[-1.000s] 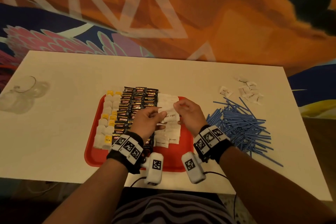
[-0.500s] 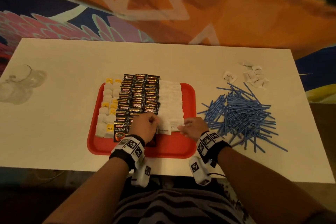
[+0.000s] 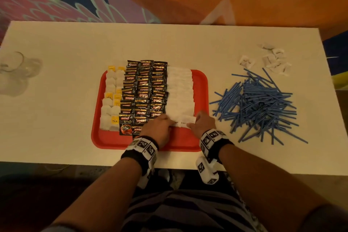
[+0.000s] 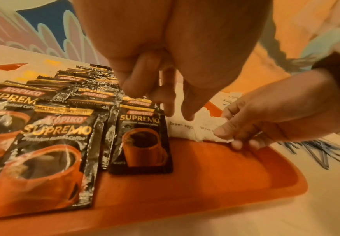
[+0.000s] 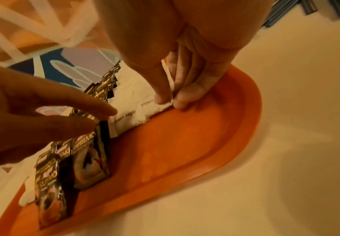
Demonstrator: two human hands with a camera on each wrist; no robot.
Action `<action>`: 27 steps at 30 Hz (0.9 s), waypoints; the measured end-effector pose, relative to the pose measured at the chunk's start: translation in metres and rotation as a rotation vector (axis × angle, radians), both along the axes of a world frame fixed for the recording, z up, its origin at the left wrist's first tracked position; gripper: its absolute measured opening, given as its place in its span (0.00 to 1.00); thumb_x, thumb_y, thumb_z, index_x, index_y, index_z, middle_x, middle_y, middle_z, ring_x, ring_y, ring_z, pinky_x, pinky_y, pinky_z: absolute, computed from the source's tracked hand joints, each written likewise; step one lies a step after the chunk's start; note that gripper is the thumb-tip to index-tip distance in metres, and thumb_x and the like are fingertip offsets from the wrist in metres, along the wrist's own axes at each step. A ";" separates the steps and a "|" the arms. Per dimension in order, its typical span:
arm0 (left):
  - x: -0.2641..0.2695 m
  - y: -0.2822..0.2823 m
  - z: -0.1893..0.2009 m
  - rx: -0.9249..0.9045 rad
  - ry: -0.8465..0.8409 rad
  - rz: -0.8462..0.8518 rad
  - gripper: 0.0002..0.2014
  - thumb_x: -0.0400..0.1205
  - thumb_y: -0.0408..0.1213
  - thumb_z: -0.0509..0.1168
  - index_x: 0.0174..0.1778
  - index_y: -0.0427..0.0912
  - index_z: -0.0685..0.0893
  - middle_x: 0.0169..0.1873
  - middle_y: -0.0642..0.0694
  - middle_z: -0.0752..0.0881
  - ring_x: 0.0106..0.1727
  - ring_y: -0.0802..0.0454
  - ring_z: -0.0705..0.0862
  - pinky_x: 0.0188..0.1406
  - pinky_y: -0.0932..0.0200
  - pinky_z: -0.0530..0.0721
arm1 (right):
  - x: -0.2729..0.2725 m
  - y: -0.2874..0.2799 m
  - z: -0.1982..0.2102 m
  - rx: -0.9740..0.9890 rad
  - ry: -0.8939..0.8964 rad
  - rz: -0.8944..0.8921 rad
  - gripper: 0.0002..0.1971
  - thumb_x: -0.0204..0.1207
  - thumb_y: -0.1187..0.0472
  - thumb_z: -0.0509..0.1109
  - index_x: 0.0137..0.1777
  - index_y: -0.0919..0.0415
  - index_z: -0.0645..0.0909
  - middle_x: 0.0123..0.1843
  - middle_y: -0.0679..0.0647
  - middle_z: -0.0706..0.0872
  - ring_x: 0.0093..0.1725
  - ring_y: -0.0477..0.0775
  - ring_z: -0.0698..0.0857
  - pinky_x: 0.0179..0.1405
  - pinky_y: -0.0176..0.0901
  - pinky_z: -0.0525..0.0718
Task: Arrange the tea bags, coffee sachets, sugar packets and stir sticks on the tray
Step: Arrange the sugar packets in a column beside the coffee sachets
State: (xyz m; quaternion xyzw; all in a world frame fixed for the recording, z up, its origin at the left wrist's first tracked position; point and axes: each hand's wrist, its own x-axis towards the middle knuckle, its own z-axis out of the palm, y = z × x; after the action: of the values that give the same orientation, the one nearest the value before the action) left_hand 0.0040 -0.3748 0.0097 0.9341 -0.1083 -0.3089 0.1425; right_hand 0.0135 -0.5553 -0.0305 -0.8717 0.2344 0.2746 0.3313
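Note:
A red tray [image 3: 202, 84] holds a left column of tea bags [image 3: 111, 103], middle rows of black coffee sachets [image 3: 145, 96] and a right column of white sugar packets [image 3: 180, 90]. The nearest sugar packet [image 3: 185, 120] lies at the column's near end between my hands. My left hand [image 4: 177, 115] touches its left end with straight fingertips [image 5: 106, 111]. My right hand [image 5: 169, 99] pinches its right end between thumb and fingers, low on the tray floor. Blue stir sticks [image 3: 263, 103] lie in a loose heap on the table right of the tray.
Several small white packets [image 3: 273, 60] are scattered at the table's far right, beyond the sticks. A clear glass item [image 3: 13, 73] sits at the far left edge. The near strip of the tray floor [image 4: 215, 172] is bare red plastic.
Both hands came from the middle of the sugar column toward me, bringing a sugar packet down to the column's near end. The head view has tilted lower.

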 end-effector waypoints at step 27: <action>0.004 -0.008 -0.001 0.091 -0.023 -0.172 0.22 0.86 0.37 0.59 0.75 0.57 0.75 0.69 0.46 0.70 0.53 0.41 0.85 0.44 0.48 0.83 | 0.001 0.004 -0.001 0.056 -0.106 -0.105 0.10 0.76 0.59 0.74 0.52 0.56 0.75 0.47 0.57 0.85 0.39 0.51 0.83 0.28 0.33 0.73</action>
State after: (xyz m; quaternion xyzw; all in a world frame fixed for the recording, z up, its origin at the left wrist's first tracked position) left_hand 0.0082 -0.3824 0.0084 0.9302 -0.1758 -0.3141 0.0717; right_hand 0.0140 -0.5515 -0.0312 -0.8620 0.2542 0.2165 0.3814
